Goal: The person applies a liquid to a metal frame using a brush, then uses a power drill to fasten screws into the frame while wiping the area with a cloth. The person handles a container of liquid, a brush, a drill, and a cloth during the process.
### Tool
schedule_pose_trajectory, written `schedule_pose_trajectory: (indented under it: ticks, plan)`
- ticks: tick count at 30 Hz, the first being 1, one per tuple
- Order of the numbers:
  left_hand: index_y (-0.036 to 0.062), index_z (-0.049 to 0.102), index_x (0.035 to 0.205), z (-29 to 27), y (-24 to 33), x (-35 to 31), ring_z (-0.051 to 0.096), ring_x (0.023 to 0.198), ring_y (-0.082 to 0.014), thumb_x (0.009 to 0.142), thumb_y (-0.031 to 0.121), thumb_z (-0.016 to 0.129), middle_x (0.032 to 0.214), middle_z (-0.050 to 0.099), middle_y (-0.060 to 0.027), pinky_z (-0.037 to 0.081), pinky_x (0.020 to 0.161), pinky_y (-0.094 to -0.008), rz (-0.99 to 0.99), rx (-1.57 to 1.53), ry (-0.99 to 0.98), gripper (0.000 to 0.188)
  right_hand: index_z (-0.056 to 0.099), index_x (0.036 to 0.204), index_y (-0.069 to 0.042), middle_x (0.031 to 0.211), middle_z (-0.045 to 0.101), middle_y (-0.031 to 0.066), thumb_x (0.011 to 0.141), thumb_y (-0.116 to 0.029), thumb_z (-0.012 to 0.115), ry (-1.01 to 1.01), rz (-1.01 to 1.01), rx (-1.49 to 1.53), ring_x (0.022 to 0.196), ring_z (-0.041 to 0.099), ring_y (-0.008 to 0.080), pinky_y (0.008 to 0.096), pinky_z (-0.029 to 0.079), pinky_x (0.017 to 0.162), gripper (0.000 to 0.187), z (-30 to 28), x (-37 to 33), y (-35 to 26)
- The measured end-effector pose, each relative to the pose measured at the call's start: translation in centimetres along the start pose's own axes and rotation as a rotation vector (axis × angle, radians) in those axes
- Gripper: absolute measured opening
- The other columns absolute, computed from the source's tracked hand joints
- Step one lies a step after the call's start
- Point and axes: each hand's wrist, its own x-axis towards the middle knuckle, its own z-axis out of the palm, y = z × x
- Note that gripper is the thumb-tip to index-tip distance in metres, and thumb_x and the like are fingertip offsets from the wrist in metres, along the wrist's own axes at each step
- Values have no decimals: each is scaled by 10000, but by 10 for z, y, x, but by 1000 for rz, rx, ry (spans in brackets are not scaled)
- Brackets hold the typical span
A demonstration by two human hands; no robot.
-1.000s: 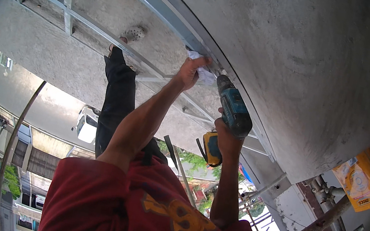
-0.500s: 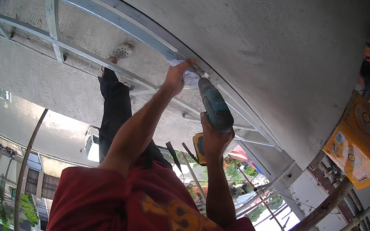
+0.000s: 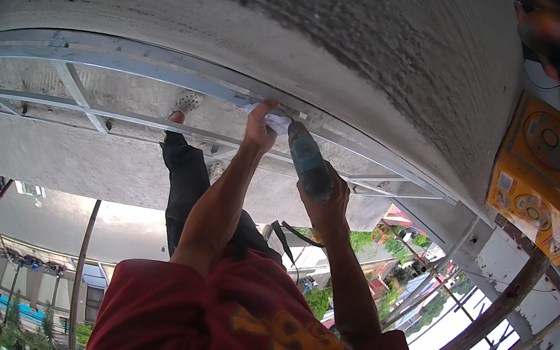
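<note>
Place: outdoor building site
Evidence: bare concrete wall, steel framing, wooden scaffold poles, neighbouring buildings

Person is wearing a red short-sleeved shirt with an orange-yellow print across its middle. Sleeves are ending near the upper arm, leaving both forearms bare. Dark trousers are covering the one leg showing. A light-coloured shoe with a patterned sole is showing on the foot. Left hand and right hand are wearing no gloves.
</note>
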Motion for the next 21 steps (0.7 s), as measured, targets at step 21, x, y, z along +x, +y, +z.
schedule_pose_trajectory:
  ticks: [21]
  plan:
    - [75, 578, 1084, 16, 0, -6, 625, 876, -219, 741, 104, 627, 965, 628, -46, 525, 793, -376, 101, -64, 25, 348, 646, 1102, -72, 964, 700, 156, 707, -117, 767, -81, -32, -51, 841, 686, 362, 424, 555, 724, 415, -9, 10, -15]
